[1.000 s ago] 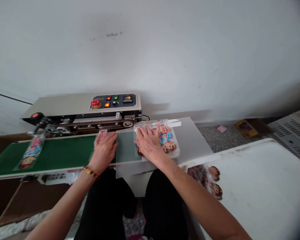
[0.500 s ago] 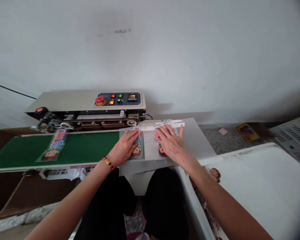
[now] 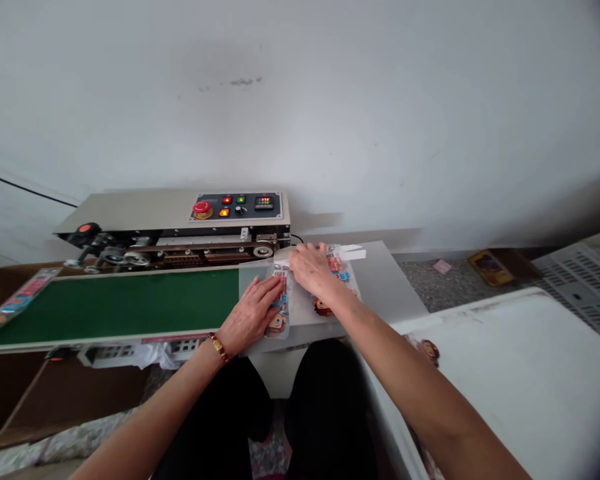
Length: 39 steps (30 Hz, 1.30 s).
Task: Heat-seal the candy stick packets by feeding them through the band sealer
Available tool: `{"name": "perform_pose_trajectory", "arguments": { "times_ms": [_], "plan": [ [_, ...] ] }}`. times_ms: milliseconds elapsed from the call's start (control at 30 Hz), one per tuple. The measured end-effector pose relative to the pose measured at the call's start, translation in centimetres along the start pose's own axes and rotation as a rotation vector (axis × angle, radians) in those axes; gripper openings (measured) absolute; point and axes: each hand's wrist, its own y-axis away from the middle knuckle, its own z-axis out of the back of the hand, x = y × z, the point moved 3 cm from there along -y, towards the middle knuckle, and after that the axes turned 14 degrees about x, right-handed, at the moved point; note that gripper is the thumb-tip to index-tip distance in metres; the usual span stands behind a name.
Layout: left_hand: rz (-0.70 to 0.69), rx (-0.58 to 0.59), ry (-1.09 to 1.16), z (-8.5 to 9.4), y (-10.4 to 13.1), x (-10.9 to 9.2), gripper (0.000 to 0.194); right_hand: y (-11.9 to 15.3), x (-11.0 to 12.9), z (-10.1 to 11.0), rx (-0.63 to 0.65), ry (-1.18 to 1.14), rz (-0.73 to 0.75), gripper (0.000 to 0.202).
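Observation:
My left hand [image 3: 254, 310] lies flat on a clear plastic packet [image 3: 279, 321] with a printed card and a cartoon face in it, on the grey plate [image 3: 383, 287] at the belt's right end. At this packet's top edge, the bent fingers of my right hand [image 3: 313, 270] are pressed together and seem to pinch the plastic; the fingertips are partly hidden. Beneath and beside my right wrist are more such packets [image 3: 341, 268], partly covered, with a brown-haired figure [image 3: 321, 307] showing below the wrist.
A band sealing machine [image 3: 180, 210] with lit buttons stands against the wall behind a green conveyor belt [image 3: 145, 303]. At the belt's far left lies another packet [image 3: 17, 300]. To my right is a white tub or table surface [image 3: 500, 373] with a packet [image 3: 427, 350] at its edge.
My right hand has moved left from the right-hand packets and its fingers have curled. The packet under my left hand sits slightly lower. The packet on the belt has travelled left.

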Motion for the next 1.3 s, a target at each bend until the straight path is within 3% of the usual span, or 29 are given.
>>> {"name": "perform_pose_trajectory", "arguments": {
  "times_ms": [100,200,267,367,533,733,933,1067,1167,1300],
  "plan": [
    [0.062,-0.097,0.062,0.1,0.4,-0.1,0.068,0.7,0.0,0.7,-0.023,-0.043,0.031,0.026],
    [0.221,-0.293,0.22,0.9,1.1,-0.2,0.08,3.3,0.1,3.1,-0.188,-0.206,0.198,0.022],
    [0.288,-0.395,0.375,1.7,1.3,-0.5,0.064,5.2,0.2,5.0,-0.301,-0.342,0.342,0.018],
    [0.303,-0.449,0.577,3.2,0.6,-1.1,0.03,6.9,0.4,6.9,-0.341,-0.432,0.439,0.015],
    [0.286,-0.46,0.691,5.3,-0.8,-2.2,0.022,7.1,-0.1,8.0,-0.337,-0.555,0.412,0.012],
    [0.275,-0.42,0.856,5.8,-2.2,-2.6,0.039,6.7,-1.3,7.7,-0.201,-0.853,0.376,0.013],
    [0.284,-0.377,1.132,5.7,-3.4,-2.5,0.035,5.1,-2.2,5.9,-0.07,-1.25,0.383,0.013],
    [0.255,-0.344,1.283,5.4,-3.8,-2.8,0.037,4.3,-2.2,4.3,-0.061,-1.239,0.383,0.014],
    [0.279,-0.407,1.235,5.2,-4.2,-2.7,0.036,4.1,-2.0,3.5,-0.105,-1.174,0.374,0.015],
    [0.335,-0.384,1.156,5.0,-4.5,-2.1,0.031,4.0,-1.6,2.8,-0.092,-1.135,0.349,0.015]
  ]
}}
